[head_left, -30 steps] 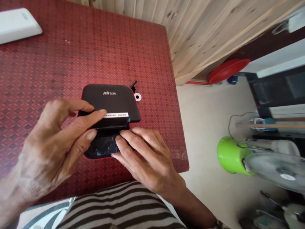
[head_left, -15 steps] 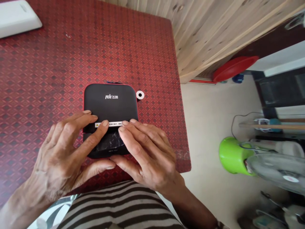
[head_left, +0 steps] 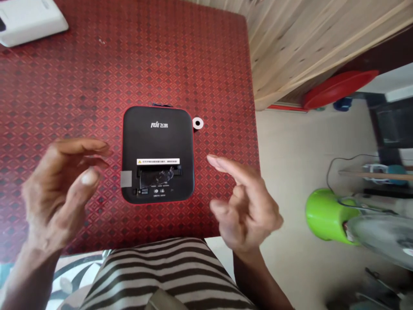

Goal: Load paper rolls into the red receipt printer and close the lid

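Note:
A black receipt printer (head_left: 158,144) with a red edge lies on the red patterned table. Across its lid runs a white warning label (head_left: 158,162), and a crumpled dark piece of film (head_left: 156,176) covers part of the slot below. A grey tape tab (head_left: 126,179) sticks to the printer's left side. My left hand (head_left: 64,189) hovers left of the printer, thumb and fingers apart, holding nothing. To the right, my right hand (head_left: 247,204) is raised off the printer, its index finger stretched out and its other fingers curled, with nothing in it.
A small white paper roll (head_left: 198,123) stands at the printer's upper right corner. The table (head_left: 222,77) has a white device (head_left: 35,21) at its far left. Right of the table, a green bucket (head_left: 322,215) and a fan (head_left: 383,234) are on the floor side.
Both hands have come off the printer and moved apart, left and right. The label, slot area and grey tab they covered are now exposed. The view has shifted slightly.

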Tool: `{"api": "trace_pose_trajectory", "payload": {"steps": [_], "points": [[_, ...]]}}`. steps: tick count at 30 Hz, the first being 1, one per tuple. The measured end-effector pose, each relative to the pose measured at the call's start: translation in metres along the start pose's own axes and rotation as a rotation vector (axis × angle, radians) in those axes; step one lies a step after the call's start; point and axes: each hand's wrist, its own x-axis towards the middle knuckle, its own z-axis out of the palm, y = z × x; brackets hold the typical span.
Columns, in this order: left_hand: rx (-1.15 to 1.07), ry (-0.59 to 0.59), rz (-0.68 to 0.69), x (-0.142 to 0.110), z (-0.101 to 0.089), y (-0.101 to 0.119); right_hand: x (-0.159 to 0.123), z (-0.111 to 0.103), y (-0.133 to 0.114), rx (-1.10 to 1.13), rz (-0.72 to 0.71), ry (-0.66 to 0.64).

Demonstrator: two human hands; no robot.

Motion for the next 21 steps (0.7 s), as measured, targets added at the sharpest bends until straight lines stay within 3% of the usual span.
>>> {"api": "trace_pose_trajectory", "payload": {"steps": [3, 5, 10, 21], "points": [[-0.219, -0.06, -0.161, -0.005, 0.001, -0.013, -0.01, 0.0, 0.011, 0.086, 0.259, -0.064], [-0.303, -0.115, -0.241, -0.008, 0.003, -0.018, -0.015, 0.003, 0.013, 0.094, 0.315, -0.113], [-0.345, -0.248, -0.41, -0.009, 0.008, -0.018, -0.019, 0.009, 0.009, 0.052, 0.297, -0.132], [-0.362, -0.271, -0.439, 0.0, 0.013, -0.009, -0.021, 0.01, 0.008, 0.063, 0.287, -0.099]]}}
